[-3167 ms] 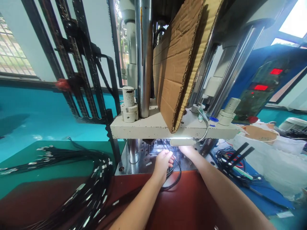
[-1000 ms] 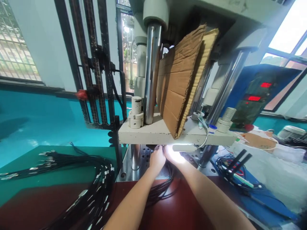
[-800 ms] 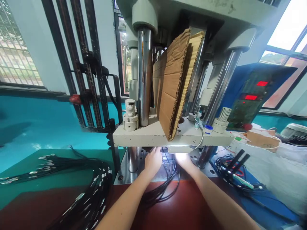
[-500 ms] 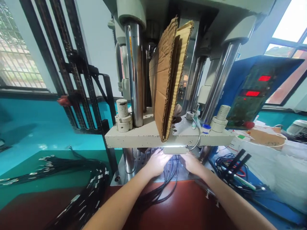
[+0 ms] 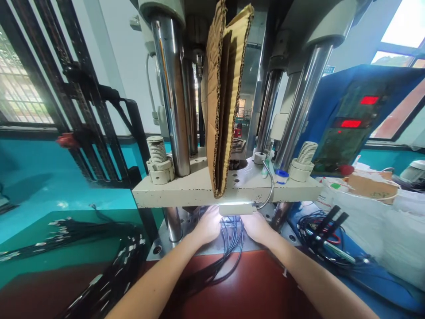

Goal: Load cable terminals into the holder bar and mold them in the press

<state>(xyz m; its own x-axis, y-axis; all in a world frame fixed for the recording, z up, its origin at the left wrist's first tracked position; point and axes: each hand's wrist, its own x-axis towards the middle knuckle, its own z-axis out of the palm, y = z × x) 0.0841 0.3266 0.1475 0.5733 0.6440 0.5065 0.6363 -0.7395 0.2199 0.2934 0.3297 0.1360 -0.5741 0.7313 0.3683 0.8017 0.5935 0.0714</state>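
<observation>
Both hands reach under the thick cream-painted plate [image 5: 186, 197] of a press. My left hand [image 5: 208, 225] is beside a bundle of thin black cables [image 5: 229, 248], its fingertips hidden behind a small lamp [image 5: 236, 209]. My right hand [image 5: 256, 226] sits on the other side of the same cables, fingers also hidden by the lamp and the plate. The cables run from between the hands down over the reddish-brown tabletop [image 5: 252, 283]. What the fingers touch under the plate cannot be made out.
Folded cardboard [image 5: 215, 102] stands upright on the press plate between steel columns [image 5: 169, 102]. A blue control box [image 5: 361, 119] with red displays is at the right. Black cables with pale ends [image 5: 122, 261] lie at the left. Coiled cables [image 5: 318, 235] and white sacks [image 5: 398, 239] are at the right.
The view has shifted a little, so the press and cardboard appear farther left. Both hands stay under the plate beside the cables, the right one slightly farther from the bundle's centre.
</observation>
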